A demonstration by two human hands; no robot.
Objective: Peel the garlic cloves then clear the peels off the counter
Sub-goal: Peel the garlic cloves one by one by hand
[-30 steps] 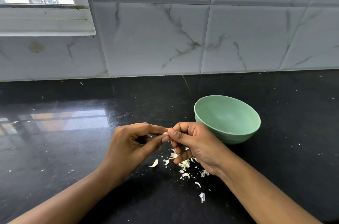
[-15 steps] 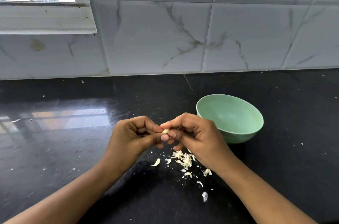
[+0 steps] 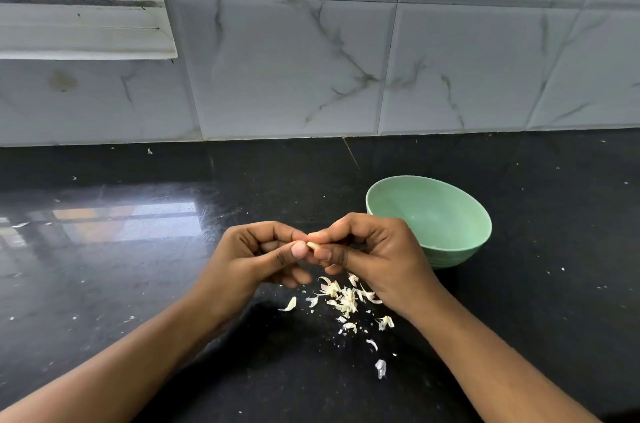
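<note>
On the black surface (image 3: 554, 284), a green bowl (image 3: 450, 256) is standing just behind the right hand (image 3: 377, 256). Both hands are hovering above the surface, forearms converging inward. The left hand (image 3: 249, 260) is meeting the right at centre. Loose peels (image 3: 346, 298) are lying directly beneath. The fingers (image 3: 294, 251) of both hands are pinching the garlic clove (image 3: 313, 245) between them, equally near; its long axis appears to be running left to right.

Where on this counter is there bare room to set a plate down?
Mostly bare counter lies left of the left hand, back to the wall, and right of the bowl. Crowded: peels litter the patch below the right hand, which pinches a clove, with the bowl close behind.
</note>
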